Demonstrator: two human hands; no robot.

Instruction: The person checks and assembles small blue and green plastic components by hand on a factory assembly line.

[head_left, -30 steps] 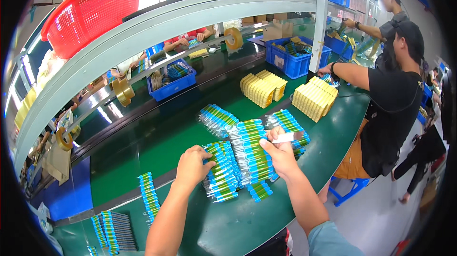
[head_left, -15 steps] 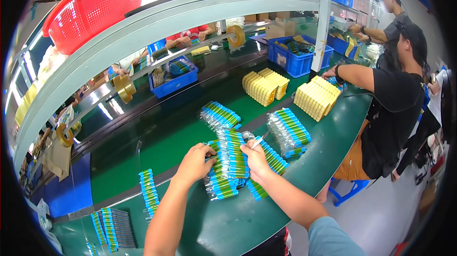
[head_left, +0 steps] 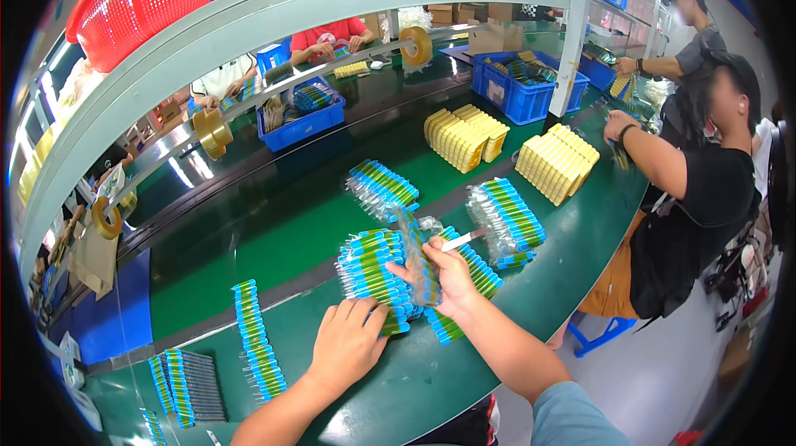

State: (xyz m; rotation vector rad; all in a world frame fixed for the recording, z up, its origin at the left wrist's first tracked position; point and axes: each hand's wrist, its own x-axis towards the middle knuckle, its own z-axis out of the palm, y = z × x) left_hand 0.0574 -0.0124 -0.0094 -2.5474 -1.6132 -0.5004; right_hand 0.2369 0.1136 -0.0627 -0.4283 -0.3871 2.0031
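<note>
My right hand [head_left: 454,280] is closed around an upright strip of clear packets [head_left: 417,257] with blue-and-green ends, seen nearly edge-on. A small knife [head_left: 458,242] with a pale handle sticks out of the same hand, pointing right. Below it to the left, my left hand [head_left: 352,336] has its bent fingers on the near edge of a thick pile of blue-and-green packet strips [head_left: 365,272]. The fingertips seem to grip a strip there; the thumb is partly hidden. More strips [head_left: 473,268] lie just right of my right hand, partly covered by it.
Further packet bundles lie at the back [head_left: 383,189], right [head_left: 510,218] and left [head_left: 259,342]. Yellow stacks [head_left: 557,162] stand beyond. Blue crates [head_left: 514,94] hold more packets. A metal frame [head_left: 332,7] with tape rolls [head_left: 211,133] spans the table; a co-worker [head_left: 696,197] sits at right.
The strip in my right hand has turned from facing me to nearly edge-on, above the pile. My left hand has moved down toward the pile's near edge. The co-worker's arm at right has lifted.
</note>
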